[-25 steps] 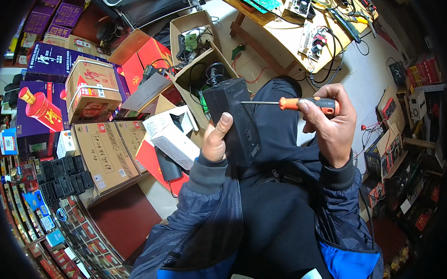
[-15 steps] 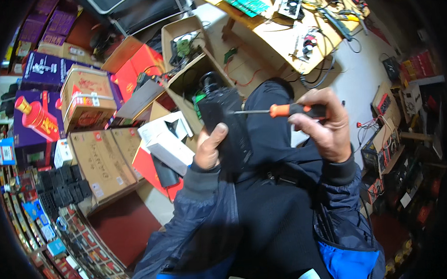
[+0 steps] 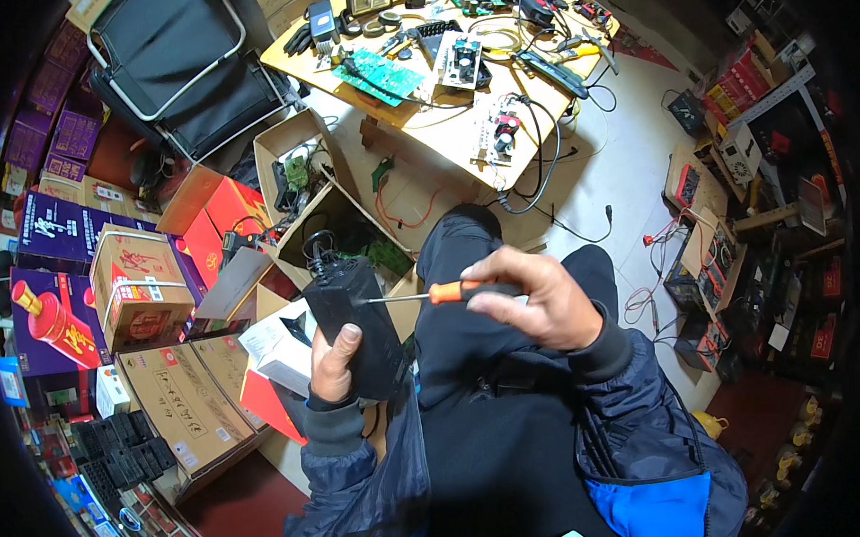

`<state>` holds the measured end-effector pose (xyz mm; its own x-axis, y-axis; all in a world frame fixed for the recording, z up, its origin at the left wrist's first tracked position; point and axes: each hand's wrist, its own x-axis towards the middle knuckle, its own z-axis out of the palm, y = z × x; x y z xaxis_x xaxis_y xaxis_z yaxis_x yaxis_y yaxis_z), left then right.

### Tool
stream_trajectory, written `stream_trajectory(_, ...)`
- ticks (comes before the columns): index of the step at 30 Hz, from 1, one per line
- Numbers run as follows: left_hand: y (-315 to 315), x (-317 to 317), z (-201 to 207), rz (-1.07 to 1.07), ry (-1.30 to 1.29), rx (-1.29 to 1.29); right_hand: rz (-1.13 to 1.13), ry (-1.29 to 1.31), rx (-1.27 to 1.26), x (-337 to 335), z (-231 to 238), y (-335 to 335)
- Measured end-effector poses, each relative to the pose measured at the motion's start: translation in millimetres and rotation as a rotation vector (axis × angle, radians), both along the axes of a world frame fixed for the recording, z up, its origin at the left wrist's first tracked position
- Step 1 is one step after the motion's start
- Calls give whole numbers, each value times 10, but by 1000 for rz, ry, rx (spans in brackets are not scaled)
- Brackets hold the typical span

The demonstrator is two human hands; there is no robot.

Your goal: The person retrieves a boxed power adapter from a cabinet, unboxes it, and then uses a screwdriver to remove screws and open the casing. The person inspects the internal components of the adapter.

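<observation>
My left hand point(image 3: 334, 364) is wrapped round a black box-shaped power adapter point(image 3: 364, 332), thumb on its near face. A coiled black cable point(image 3: 320, 251) comes off the adapter's far end. From the right, my right hand point(image 3: 543, 300) grips the orange and black handle of a screwdriver point(image 3: 444, 294), pinching it between thumb and fingers. The screwdriver's thin shaft points left, and its tip meets the adapter's face. What the tip sits in is too small to tell. Both hands are above my lap.
Ahead stands a wooden table point(image 3: 411, 137) with circuit boards point(image 3: 385, 76), tools and cables. Open cardboard boxes point(image 3: 343, 210) lie beyond the adapter. Taped cartons point(image 3: 184, 405) fill the left, near a folding chair point(image 3: 172, 64). Electrical units point(image 3: 714, 259) with red leads sit at right.
The view has shifted, so more of the table shows and my hands appear farther left and lower. The screwdriver's tip is still at the adapter, with both hands keeping their hold.
</observation>
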<state>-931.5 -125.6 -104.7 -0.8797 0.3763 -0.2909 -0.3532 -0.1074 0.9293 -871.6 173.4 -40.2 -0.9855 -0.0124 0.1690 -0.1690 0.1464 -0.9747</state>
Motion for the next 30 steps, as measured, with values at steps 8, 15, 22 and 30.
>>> stream_trajectory(8, -91, -17, -32, -51, 26, 42, -36, -378, -264, 89, -63, -34)
stream_trajectory(15, -48, -115, -86, -128, 284, -159, 110, -235, -75, 71, -154, 109)
stream_trajectory(22, -11, -171, -73, -44, -21, -9, 59, 188, 202, 33, -254, 8)
stream_trajectory(30, -20, -212, 22, -118, 216, -189, 350, -665, -338, 17, -327, 192)
